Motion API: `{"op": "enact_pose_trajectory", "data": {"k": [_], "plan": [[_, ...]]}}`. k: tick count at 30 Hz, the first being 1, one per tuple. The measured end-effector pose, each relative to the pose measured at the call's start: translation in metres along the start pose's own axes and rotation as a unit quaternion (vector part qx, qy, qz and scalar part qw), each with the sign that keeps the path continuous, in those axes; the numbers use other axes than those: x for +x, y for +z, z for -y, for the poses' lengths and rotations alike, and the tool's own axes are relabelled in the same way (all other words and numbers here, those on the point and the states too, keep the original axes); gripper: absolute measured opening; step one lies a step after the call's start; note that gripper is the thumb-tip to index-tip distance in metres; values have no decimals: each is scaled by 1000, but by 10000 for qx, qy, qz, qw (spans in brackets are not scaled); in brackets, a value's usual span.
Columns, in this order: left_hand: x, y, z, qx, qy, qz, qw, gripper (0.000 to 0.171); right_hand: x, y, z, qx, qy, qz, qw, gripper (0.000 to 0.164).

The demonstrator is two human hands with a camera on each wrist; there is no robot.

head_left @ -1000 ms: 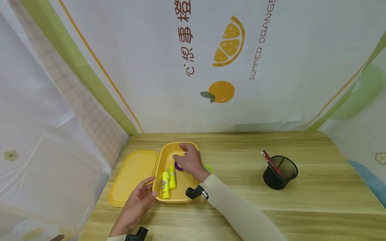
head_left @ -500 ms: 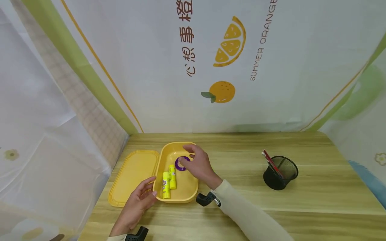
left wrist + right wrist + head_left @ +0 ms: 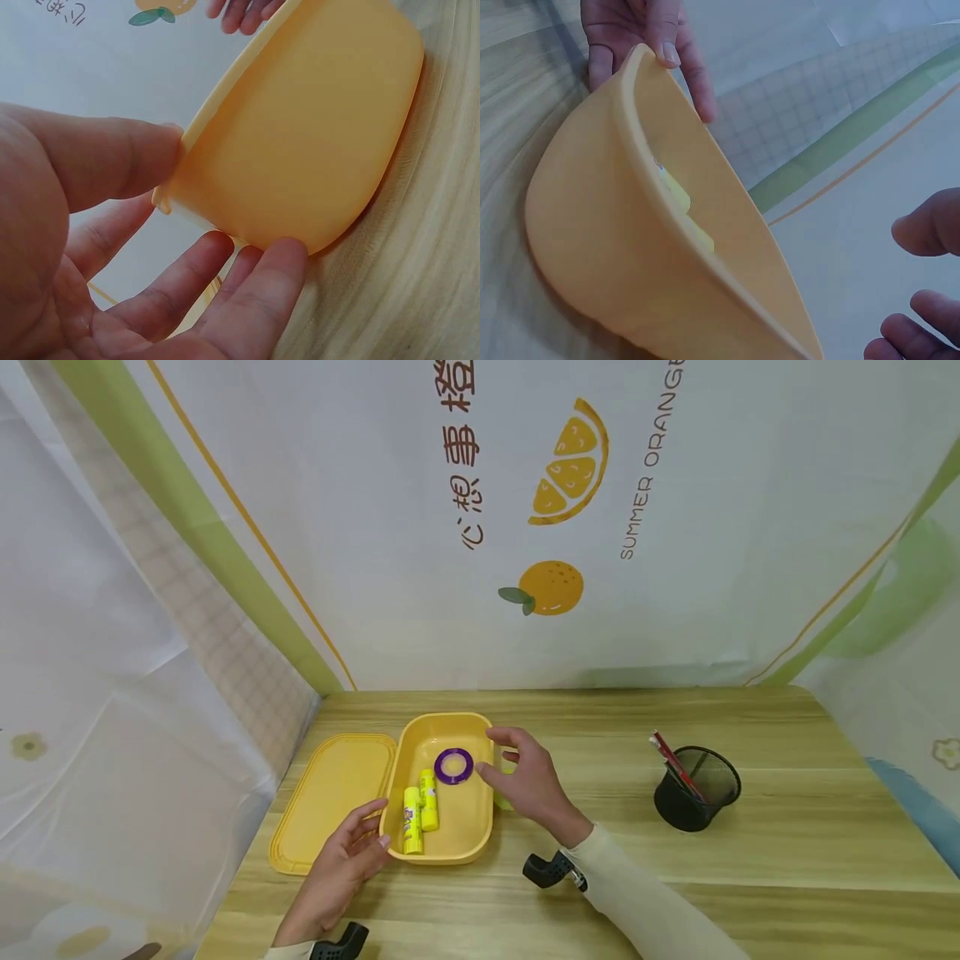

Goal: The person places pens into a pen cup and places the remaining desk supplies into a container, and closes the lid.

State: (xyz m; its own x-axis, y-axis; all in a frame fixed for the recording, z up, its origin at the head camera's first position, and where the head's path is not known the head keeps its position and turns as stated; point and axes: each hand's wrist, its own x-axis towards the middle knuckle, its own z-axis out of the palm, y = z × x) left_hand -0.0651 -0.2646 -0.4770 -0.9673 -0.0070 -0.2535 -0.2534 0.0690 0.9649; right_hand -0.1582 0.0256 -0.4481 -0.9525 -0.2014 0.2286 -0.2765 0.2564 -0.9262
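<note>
A yellow plastic box stands uncovered on the table, with two yellow glue sticks and a purple tape roll inside. My left hand holds its near left corner; in the left wrist view the thumb presses the rim and the fingers lie against the wall. Over the right rim is my right hand, thumb and fingers spread apart, holding nothing. Beneath that hand, just outside the box, a light green ring shows in part; the hand hides most of it.
The yellow lid lies flat along the box's left side. Farther right stands a black mesh pen cup holding a few pencils. A white printed cloth hangs behind the wooden table.
My right hand has drawn back rightward from inside the box to its right rim, leaving the purple tape roll on the box floor. The left hand has stayed at the corner.
</note>
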Motion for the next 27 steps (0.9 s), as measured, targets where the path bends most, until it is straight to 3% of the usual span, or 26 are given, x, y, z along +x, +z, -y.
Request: {"op": "enact_pose_trajectory", "data": {"k": [18,27], "plan": [[1,-4,0,66,18,24,10000,60,-13,-15,-41,-386,1143,258,9924,61],[1,-3,2,73,-44,18,10000,59,-12,-13,-57,-833,1113,455,9893,70]]}}
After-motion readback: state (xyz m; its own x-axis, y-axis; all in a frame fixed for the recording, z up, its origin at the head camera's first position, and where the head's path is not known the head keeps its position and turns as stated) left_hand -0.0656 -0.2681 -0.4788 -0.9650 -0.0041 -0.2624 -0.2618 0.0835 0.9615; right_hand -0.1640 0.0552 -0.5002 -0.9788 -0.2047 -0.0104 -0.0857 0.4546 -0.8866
